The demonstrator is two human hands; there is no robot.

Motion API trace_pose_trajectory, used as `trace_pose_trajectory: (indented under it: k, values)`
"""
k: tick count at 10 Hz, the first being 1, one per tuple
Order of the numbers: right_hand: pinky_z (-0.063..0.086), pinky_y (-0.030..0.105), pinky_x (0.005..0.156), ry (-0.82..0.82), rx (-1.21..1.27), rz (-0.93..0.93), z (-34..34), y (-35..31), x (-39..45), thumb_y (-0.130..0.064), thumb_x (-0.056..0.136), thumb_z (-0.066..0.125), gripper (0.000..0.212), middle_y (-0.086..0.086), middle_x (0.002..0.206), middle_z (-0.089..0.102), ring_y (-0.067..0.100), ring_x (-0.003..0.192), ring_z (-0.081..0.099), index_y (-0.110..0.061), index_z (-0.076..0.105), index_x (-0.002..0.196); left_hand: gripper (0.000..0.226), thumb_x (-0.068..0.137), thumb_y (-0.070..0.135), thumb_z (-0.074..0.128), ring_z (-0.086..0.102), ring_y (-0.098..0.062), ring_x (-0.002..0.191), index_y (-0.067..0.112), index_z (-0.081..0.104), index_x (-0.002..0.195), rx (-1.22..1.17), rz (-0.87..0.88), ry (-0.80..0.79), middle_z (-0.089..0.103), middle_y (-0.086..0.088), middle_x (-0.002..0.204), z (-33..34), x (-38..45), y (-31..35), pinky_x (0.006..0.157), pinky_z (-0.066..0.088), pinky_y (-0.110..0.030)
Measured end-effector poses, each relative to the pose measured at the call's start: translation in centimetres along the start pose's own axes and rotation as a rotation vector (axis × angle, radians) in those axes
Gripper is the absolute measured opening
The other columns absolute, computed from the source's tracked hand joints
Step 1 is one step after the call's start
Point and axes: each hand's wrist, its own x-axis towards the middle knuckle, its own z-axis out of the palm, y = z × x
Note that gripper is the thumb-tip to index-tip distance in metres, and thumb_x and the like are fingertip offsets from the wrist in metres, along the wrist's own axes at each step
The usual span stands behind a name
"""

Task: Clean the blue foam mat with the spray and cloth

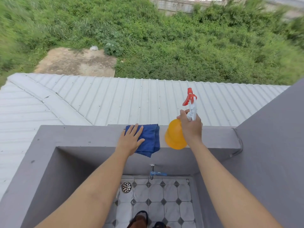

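Observation:
A folded blue cloth (150, 139) lies on top of the grey parapet wall (82, 135), one corner hanging over the inner edge. My left hand (130, 140) rests flat on the cloth's left part, fingers spread. Right of it stands a yellow spray bottle (174, 137) with a white neck and red trigger and nozzle. My right hand (190, 127) is wrapped around the bottle's neck just below the trigger. No blue foam mat is in view.
Beyond the wall a corrugated metal roof (115, 99) slopes away, then thick green bushes. A grey side wall (271, 129) rises at right. Below me are a blue-handled tap (156, 173), a floor drain (126, 187), patterned tiles and my sandalled feet.

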Motion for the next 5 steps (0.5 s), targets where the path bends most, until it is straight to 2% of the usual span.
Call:
trace_pose_trajectory:
  k: [1, 2, 3, 4, 5]
  values:
    - [0.040, 0.019, 0.058, -0.028, -0.023, -0.019, -0.3, 0.0, -0.2, -0.032, 0.093, 0.057, 0.021, 0.004, 0.084, 0.071, 0.004, 0.073, 0.061, -0.011, 0.061, 0.090, 0.069, 0.094, 0.057, 0.006, -0.010, -0.022, 0.148, 0.022, -0.022, 0.146, -0.058, -0.088, -0.005, -0.019, -0.003, 0.159, 1.1, -1.6, 0.1, 0.119, 0.004, -0.043]
    - [0.042, 0.028, 0.065, -0.056, -0.027, -0.023, -0.7, 0.1, -0.3, -0.033, 0.090, 0.063, 0.023, 0.004, 0.077, 0.064, 0.017, 0.076, 0.059, -0.010, 0.059, 0.090, 0.068, 0.090, 0.059, 0.000, -0.013, -0.022, 0.147, 0.024, -0.027, 0.141, -0.061, -0.120, -0.015, -0.021, -0.003, 0.158, 1.3, -2.3, 0.2, 0.119, 0.002, -0.043]
    - [0.043, 0.032, 0.074, -0.124, -0.036, -0.011, -1.2, -0.4, -0.6, -0.041, 0.085, 0.070, 0.032, 0.001, 0.086, 0.062, 0.023, 0.090, 0.058, -0.016, 0.056, 0.100, 0.068, 0.097, 0.057, 0.009, -0.013, -0.022, 0.147, 0.023, -0.026, 0.143, -0.057, -0.123, -0.064, -0.021, -0.004, 0.158, 0.3, -2.3, 0.1, 0.120, 0.002, -0.044]
    - [0.040, 0.029, 0.080, -0.288, -0.161, -0.027, -2.9, -0.9, -0.2, -0.030, 0.083, 0.076, 0.057, 0.000, 0.112, 0.059, 0.019, 0.101, 0.052, -0.021, 0.045, 0.129, 0.072, 0.096, 0.060, 0.014, -0.008, -0.025, 0.148, 0.021, -0.017, 0.149, -0.027, -0.115, -0.080, -0.015, -0.005, 0.160, -1.1, -2.3, -0.1, 0.120, 0.007, -0.044]
    - [0.040, 0.031, 0.091, -0.515, -0.495, -0.013, -6.2, -1.6, 0.6, -0.019, 0.082, 0.077, 0.091, 0.002, 0.147, 0.044, 0.024, 0.128, 0.045, -0.023, 0.020, 0.154, 0.074, 0.094, 0.061, 0.013, -0.002, -0.026, 0.148, 0.020, -0.008, 0.152, -0.022, -0.104, -0.033, -0.007, -0.005, 0.161, -3.6, -2.7, -1.0, 0.119, 0.010, -0.043]
